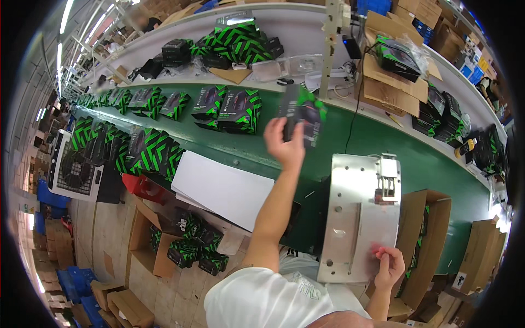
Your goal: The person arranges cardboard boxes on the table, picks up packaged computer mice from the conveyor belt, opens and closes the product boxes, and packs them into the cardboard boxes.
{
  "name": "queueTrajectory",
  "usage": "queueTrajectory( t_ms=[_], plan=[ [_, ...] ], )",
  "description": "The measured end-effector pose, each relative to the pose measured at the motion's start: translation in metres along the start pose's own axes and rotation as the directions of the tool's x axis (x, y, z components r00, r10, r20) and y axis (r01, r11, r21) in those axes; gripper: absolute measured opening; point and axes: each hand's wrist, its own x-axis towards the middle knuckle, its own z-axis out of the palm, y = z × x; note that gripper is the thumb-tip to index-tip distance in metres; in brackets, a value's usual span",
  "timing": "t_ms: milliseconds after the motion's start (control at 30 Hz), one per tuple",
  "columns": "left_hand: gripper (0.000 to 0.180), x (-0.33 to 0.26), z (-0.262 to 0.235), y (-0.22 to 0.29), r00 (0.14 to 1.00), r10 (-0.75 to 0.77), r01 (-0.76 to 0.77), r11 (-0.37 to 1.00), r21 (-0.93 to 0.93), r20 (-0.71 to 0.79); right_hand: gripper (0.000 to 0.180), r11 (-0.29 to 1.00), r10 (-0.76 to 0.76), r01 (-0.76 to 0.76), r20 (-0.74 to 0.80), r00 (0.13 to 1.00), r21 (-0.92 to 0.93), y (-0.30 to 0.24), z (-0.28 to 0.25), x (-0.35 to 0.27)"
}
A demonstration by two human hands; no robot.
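My left hand is stretched out over the green bench, its fingers closed on the side of a black and green product box. The box is tilted and slightly smeared by motion. My right hand is at the near right corner of a silver metal machine, thumb and fingers drawn together. A red glow covers those fingertips, and whatever they hold, if anything, cannot be made out. At the machine's far right end sits a small metal mechanism.
Similar boxes line the green bench to the left. White sheets lie near its front edge. An open carton stands right of the machine; another carton with boxes is on the floor. A cable hangs behind.
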Motion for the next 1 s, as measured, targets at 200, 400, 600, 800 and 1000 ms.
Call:
queueTrajectory(
  t_ms=[200, 400, 600, 800, 1000],
  plan=[
    [0.054, 0.010, -0.106, 0.168, 0.972, -0.236, 0.187, 0.792, -0.581, -0.009, 0.070, 0.963, -0.157, 0.125, 0.117, 0.981, 0.240, 0.005, -0.014, 0.004],
    [0.039, -0.090, -0.110, 0.245, 0.560, -0.225, 0.640, 0.728, -0.245, 0.798, 0.109, 0.896, -0.390, 0.323, 0.192, 0.900, 0.306, -0.020, -0.085, -0.020],
    [0.051, -0.150, -0.104, 0.261, 0.559, 0.062, -0.173, 0.984, 0.044, 0.827, 0.076, 0.932, -0.273, 0.337, 0.350, 0.896, -0.136, 0.015, -0.136, -0.045],
    [0.088, -0.166, -0.138, 0.286, 0.100, 0.122, -0.463, 0.884, -0.062, 0.987, 0.066, 0.840, -0.344, 0.483, 0.446, 0.826, -0.247, 0.005, -0.103, 0.009],
    [0.079, -0.147, -0.076, 0.250, 0.241, 0.198, -0.614, 0.789, -0.009, 0.950, 0.064, 0.891, -0.275, 0.381, 0.375, 0.885, -0.247, 0.007, -0.074, 0.072]
  ],
)
